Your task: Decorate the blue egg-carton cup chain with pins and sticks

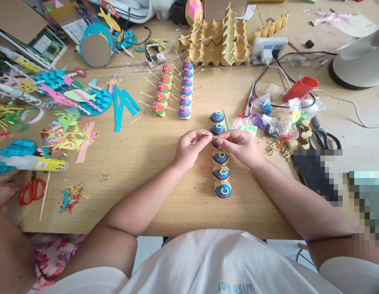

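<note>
Just above a row of egg-carton cups [221, 174] covered in blue clay with yellow rings, both my hands meet. A thin pale stick [214, 136] with a small light ball at its left end runs between my fingertips. My left hand [191, 148] pinches it near the ball, and my right hand [240, 148] pinches the other end. The middle of the blue row is partly hidden behind my fingers. Farther back stand a red-and-green row [160, 97] and a purple row [185, 90], with ball-tipped sticks poking out of their sides.
Bagged clay [287, 127], a red cup [301, 87], dark-handled scissors [325, 136] and a box cutter [248, 104] lie on the right. Paper scraps [65, 132], red scissors [32, 190] and a glue bottle [33, 162] are left, beside another person's hand [4, 188]. Egg trays [204, 43] stand behind.
</note>
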`<state>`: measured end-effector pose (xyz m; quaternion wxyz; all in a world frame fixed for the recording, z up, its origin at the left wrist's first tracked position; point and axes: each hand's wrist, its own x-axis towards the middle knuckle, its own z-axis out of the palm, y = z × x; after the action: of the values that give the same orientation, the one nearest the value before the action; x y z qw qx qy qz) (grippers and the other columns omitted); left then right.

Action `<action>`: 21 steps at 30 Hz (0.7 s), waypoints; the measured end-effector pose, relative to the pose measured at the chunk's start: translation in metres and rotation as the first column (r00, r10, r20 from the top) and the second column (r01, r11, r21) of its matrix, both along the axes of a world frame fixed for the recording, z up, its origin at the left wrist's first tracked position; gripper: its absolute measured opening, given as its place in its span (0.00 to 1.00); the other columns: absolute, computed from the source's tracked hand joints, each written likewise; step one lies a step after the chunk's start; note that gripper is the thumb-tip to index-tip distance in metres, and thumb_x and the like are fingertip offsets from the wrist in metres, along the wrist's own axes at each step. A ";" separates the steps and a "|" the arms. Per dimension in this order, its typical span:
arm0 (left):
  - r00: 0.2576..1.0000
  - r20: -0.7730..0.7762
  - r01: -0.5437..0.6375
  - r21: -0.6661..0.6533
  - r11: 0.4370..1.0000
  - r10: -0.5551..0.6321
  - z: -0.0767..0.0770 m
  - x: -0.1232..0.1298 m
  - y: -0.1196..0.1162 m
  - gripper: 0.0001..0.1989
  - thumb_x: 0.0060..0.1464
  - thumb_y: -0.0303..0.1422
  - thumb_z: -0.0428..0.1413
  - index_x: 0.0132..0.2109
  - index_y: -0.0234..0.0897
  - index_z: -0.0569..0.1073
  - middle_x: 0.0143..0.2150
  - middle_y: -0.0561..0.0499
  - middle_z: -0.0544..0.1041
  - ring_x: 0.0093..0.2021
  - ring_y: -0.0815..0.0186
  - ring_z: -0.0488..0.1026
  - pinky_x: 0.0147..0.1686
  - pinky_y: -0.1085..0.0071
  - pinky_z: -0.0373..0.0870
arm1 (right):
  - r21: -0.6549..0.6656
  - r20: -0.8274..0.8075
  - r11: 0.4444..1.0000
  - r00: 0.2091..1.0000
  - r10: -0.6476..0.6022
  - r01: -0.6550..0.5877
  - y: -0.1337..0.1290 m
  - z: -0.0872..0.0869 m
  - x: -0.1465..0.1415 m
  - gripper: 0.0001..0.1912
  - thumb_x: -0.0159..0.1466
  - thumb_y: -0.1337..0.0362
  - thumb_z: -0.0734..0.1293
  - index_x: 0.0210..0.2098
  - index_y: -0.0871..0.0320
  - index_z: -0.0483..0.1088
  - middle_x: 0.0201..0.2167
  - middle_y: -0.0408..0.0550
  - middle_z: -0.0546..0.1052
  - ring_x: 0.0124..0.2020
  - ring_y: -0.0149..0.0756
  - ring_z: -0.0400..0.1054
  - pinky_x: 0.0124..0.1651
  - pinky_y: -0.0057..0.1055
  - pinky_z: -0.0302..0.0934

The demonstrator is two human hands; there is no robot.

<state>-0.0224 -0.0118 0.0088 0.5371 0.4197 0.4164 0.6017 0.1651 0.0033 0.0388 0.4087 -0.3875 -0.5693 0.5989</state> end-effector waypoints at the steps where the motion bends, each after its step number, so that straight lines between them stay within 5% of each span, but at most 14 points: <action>1: 1.000 0.014 -0.012 -0.004 1.000 0.012 0.001 0.000 0.000 0.21 0.43 0.49 0.77 0.35 0.40 0.83 0.36 0.52 0.85 0.39 0.69 0.80 0.46 0.69 0.77 | -0.002 0.003 1.000 1.000 0.002 -0.002 0.000 0.001 0.000 0.26 0.52 0.41 0.84 0.34 0.57 0.81 0.27 0.45 0.80 0.29 0.30 0.71 0.31 0.29 0.67; 5: 0.992 0.097 -0.076 -0.044 0.996 0.080 0.001 -0.002 0.004 0.21 0.43 0.48 0.77 0.35 0.40 0.81 0.36 0.54 0.83 0.38 0.72 0.79 0.41 0.74 0.76 | 0.040 0.012 0.998 0.999 -0.050 0.050 0.005 0.000 0.003 0.26 0.52 0.40 0.83 0.33 0.56 0.80 0.27 0.44 0.80 0.27 0.28 0.68 0.31 0.29 0.66; 12: 0.979 0.090 -0.173 -0.116 0.978 0.184 -0.004 -0.009 0.016 0.22 0.45 0.45 0.75 0.36 0.39 0.74 0.37 0.54 0.82 0.38 0.73 0.79 0.41 0.75 0.75 | 0.002 -0.109 0.948 0.943 -0.315 0.317 0.026 -0.009 0.011 0.24 0.57 0.43 0.80 0.35 0.52 0.71 0.30 0.43 0.79 0.25 0.27 0.64 0.25 0.27 0.56; 17: 0.983 0.056 -0.171 -0.095 0.981 0.177 -0.007 -0.009 0.017 0.22 0.47 0.47 0.74 0.37 0.40 0.73 0.40 0.51 0.83 0.40 0.72 0.79 0.42 0.73 0.75 | -0.100 -0.149 0.947 0.937 -0.317 0.305 0.036 -0.013 0.019 0.14 0.57 0.55 0.76 0.36 0.52 0.70 0.33 0.43 0.76 0.27 0.28 0.65 0.23 0.26 0.51; 21: 0.979 0.069 -0.185 -0.066 0.981 0.189 -0.008 -0.009 0.017 0.22 0.47 0.47 0.74 0.38 0.40 0.73 0.39 0.52 0.82 0.40 0.71 0.79 0.42 0.73 0.75 | -0.065 -0.115 0.948 0.941 -0.319 0.313 0.041 -0.017 0.023 0.17 0.61 0.49 0.76 0.33 0.52 0.69 0.27 0.41 0.69 0.25 0.28 0.60 0.23 0.27 0.48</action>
<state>-0.0313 0.0056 0.0011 0.5056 0.3396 0.4511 0.6524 0.1879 0.0440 0.0220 0.5251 -0.4451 -0.4595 0.5613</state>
